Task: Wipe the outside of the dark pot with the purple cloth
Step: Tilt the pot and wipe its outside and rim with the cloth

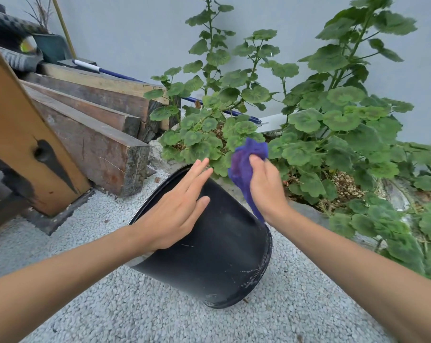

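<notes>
Centrally, a dark pot [209,248] lies tilted on gravel, left hand [175,209] flat on it; right hand [264,189] grips a purple cloth [244,164].

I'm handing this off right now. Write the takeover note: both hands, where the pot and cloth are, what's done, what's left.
Left hand: open, fingers straight, resting flat on the dark pot to steady it.
Right hand: grips the bunched purple cloth at the pot's upper right side.
Pot: tipped on its side on the gravel, beside the green plants.
Done: cannot tell how much is wiped.
Left: pale scuffs and dust show on the wall near the lower rim; wipe there, turning the pot.
</notes>
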A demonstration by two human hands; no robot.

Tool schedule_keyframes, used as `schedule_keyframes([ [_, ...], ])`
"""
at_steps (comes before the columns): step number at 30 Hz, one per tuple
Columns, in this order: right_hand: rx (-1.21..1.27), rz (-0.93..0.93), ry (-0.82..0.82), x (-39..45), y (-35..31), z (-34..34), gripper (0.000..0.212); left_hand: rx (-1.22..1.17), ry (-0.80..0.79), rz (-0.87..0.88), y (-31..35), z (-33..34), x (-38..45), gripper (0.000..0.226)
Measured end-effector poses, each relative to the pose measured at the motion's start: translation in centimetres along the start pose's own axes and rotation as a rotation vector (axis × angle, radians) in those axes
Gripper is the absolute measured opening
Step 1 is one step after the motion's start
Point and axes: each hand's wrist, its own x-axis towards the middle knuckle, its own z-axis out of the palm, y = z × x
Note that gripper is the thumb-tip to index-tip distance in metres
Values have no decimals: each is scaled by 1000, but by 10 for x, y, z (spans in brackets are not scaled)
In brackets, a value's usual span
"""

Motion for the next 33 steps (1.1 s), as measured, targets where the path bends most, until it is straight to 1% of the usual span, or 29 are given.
schedule_keyframes([
  [1,-47,-30,-73,-2,-3,12,31,-20,10,2,0,0,-1,56],
  [3,-210,-86,-249,-10,2,30,38,-77,25,-10,-2,1,-2,59],
  [5,-362,-207,-387,-19,13,39,41,-152,18,-53,-4,-1,-3,60],
  [7,-417,-304,-433,-22,22,38,37,-218,13,-79,-4,-5,-5,60],
  [8,-434,-306,-434,-22,27,35,36,-256,11,-93,-4,-7,-6,60],
  [12,-533,-157,-403,-23,57,13,33,-342,-31,-135,2,-10,-4,61],
  [15,-511,-30,-400,-25,70,-10,26,-353,-67,-143,7,-7,2,62],
  [17,-505,10,-372,-21,77,-21,33,-392,-98,-157,12,-2,7,59],
  [19,-407,51,-262,-18,79,-26,37,-417,-127,-167,18,3,11,56],
  [21,-203,114,-78,-22,66,-28,34,-424,-126,-172,21,7,14,56],
  [23,-52,108,104,-33,45,-25,32,-441,-109,-172,19,6,17,58],
  [24,-31,79,145,-40,35,-22,31,-458,-99,-178,16,5,20,60],
  [25,-37,11,136,-49,23,-16,30,-504,-88,-201,13,4,24,60],
  [26,-54,-79,88,-60,15,-8,29,-582,-74,-236,9,3,27,60],
  [28,-135,-279,-85,-80,13,9,30,-773,-56,-303,3,0,33,64],
  [29,-269,-389,-198,-87,20,18,39,-829,-44,-318,-1,-1,34,66],
  [31,-634,-574,-384,-100,40,33,57,-817,-57,-314,-12,-1,32,60],
  [33,-869,-663,-438,-108,56,42,66,-804,-75,-306,-21,-1,26,52],
])
